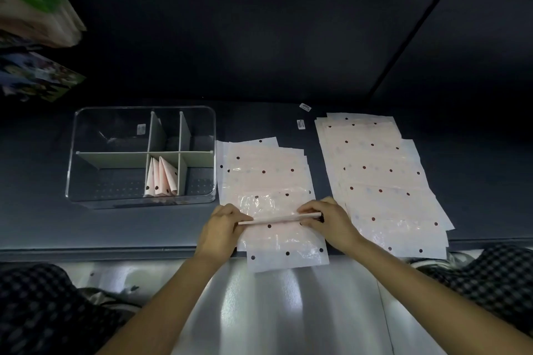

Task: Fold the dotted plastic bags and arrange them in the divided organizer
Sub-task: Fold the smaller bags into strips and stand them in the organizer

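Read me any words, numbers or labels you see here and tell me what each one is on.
Nothing here is legible.
Sticker in the clear organizer: print too small to read.
Two small white labels on the table, one farther back and one nearer: too blurred to read.
Colourful printed item at the left edge: blurred, no readable text.
Dotted bags: only dots, no lettering.

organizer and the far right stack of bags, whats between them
In the head view, a second stack of bags lies between the organizer and the right stack, and both hands fold there.
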### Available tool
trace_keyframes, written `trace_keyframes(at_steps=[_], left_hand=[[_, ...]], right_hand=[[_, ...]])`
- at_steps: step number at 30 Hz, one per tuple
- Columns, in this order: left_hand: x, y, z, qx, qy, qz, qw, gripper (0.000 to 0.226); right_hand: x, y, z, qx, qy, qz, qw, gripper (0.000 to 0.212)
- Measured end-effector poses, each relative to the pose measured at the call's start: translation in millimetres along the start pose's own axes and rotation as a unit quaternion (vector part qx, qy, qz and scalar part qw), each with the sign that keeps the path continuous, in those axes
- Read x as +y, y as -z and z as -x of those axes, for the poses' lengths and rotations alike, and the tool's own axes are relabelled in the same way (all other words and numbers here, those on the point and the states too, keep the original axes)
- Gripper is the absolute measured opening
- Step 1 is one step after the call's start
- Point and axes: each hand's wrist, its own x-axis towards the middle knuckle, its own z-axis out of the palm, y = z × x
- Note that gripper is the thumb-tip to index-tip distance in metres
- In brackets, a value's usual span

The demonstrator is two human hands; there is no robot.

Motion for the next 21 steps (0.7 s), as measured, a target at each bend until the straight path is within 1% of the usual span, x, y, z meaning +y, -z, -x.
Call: trace_keyframes(at_steps=[2, 3, 5, 6, 8, 10, 11, 12, 14, 15, 16, 17, 18, 19, 21], left_hand=[[-1, -1, 0, 0.016, 0.039, 0.026, 0.999, 0.015], [-1, -1, 0, 0.022, 0.067, 0.047, 0.996, 0.018], [-3, -2, -2, 0.032, 0.121, 0.087, 0.988, 0.025], [-4, -3, -3, 0.037, 0.141, 0.098, 0.984, 0.023], [-4, -4, -4, 0.047, 0.165, 0.101, 0.98, 0.018], [2, -3, -3, 0.061, 0.175, 0.086, 0.979, 0.015], [7, -1, -2, 0.08, 0.164, 0.067, 0.981, 0.016], [14, -1, 1, 0.105, 0.124, 0.033, 0.986, 0.017], [26, -3, 4, 0.126, -0.01, -0.048, 0.991, 0.017], [33, -7, 5, 0.098, -0.071, -0.08, 0.989, 0.023], [39, -13, 5, 0.04, -0.11, -0.108, 0.987, 0.037], [43, -19, 6, -0.016, -0.133, -0.145, 0.98, 0.053], [43, -25, 5, -0.056, -0.141, -0.182, 0.971, 0.065], [42, -30, 4, -0.083, -0.141, -0.213, 0.963, 0.072], [36, -36, 2, -0.107, -0.119, -0.254, 0.954, 0.078]], right_hand=[[0, -1, -7, 0.007, -0.043, -0.045, 0.998, 0.013], [0, -2, -10, 0.014, -0.058, -0.069, 0.996, 0.013], [-2, -5, -17, 0.028, -0.103, -0.117, 0.987, 0.019], [-2, -8, -20, 0.035, -0.124, -0.126, 0.984, 0.023], [-2, -12, -25, 0.048, -0.149, -0.108, 0.982, 0.03], [-4, -14, -29, 0.052, -0.161, -0.073, 0.983, 0.029], [-5, -15, -31, 0.054, -0.165, -0.059, 0.983, 0.028], [-4, -15, -33, 0.059, -0.168, -0.049, 0.983, 0.029], [-4, -17, -36, 0.075, -0.175, -0.032, 0.981, 0.04], [-3, -18, -36, 0.083, -0.179, -0.03, 0.98, 0.043], [-4, -19, -37, 0.088, -0.183, -0.031, 0.979, 0.044], [-4, -20, -38, 0.09, -0.186, -0.031, 0.978, 0.044], [-5, -20, -38, 0.088, -0.189, -0.029, 0.978, 0.045], [-5, -20, -39, 0.085, -0.192, -0.027, 0.977, 0.044], [-5, -19, -41, 0.078, -0.202, -0.028, 0.976, 0.042]])
